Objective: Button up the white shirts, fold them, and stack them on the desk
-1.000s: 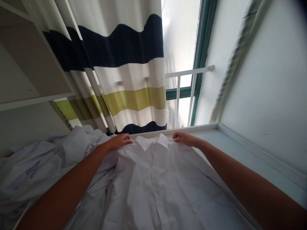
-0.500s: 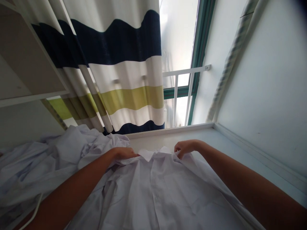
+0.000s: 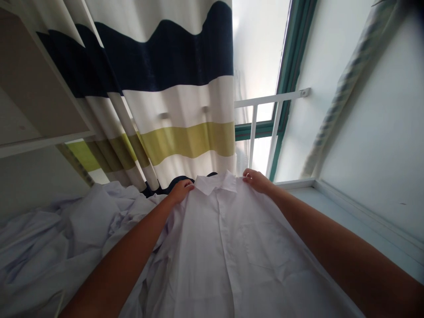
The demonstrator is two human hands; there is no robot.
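A white collared shirt (image 3: 212,247) hangs stretched between my two hands, its buttoned front facing me and the collar at the top. My left hand (image 3: 181,190) is closed on the shoulder left of the collar. On the other side, my right hand (image 3: 256,179) pinches the shoulder right of the collar. A chest pocket shows faintly on the shirt's right half. The lower part of the shirt runs out of the bottom of the view.
Crumpled white garments (image 3: 96,216) lie heaped on the left. Beyond stand a striped curtain (image 3: 185,106), a white railing (image 3: 271,99) and a green-framed window (image 3: 288,75). A white ledge (image 3: 341,216) runs along the right wall (image 3: 391,132).
Both hands have risen with the shirt, lifting its collar above the ledge and in front of the curtain. The shirt front is now straighter, and the view has shifted slightly left.
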